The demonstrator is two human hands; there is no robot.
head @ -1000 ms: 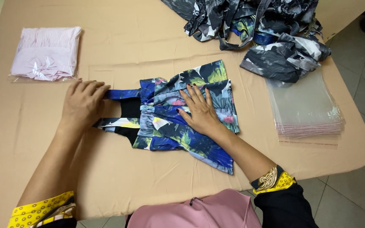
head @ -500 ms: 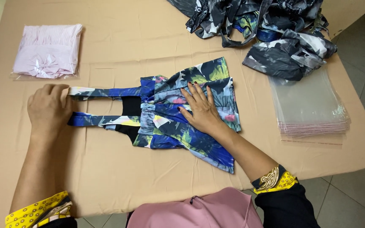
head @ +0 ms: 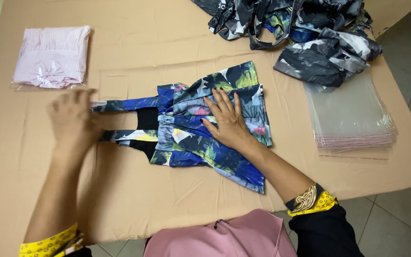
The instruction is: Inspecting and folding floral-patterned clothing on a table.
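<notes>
A small sleeveless dress of blue, black and green floral-print fabric lies flat at the middle of the bench, which is covered in tan cloth; the skirt points right and the two shoulder straps run out to the left. The right hand rests open and palm down on the skirt, fingers spread and pointing toward the far side, pressing the fabric against the bench. The left hand lies over the ends of the straps at the left of the dress; it is blurred, its fingers appear loosely extended, and whether it grips the straps cannot be told. At the far left of the bench sits a folded pale pink striped garment sealed in a clear plastic bag, well apart from the dress. A loose heap of dark grey, black and white patterned garments occupies the far right. Just near of that heap, at the right edge, lies a flat stack of empty clear plastic bags, separate from the dress.
</notes>
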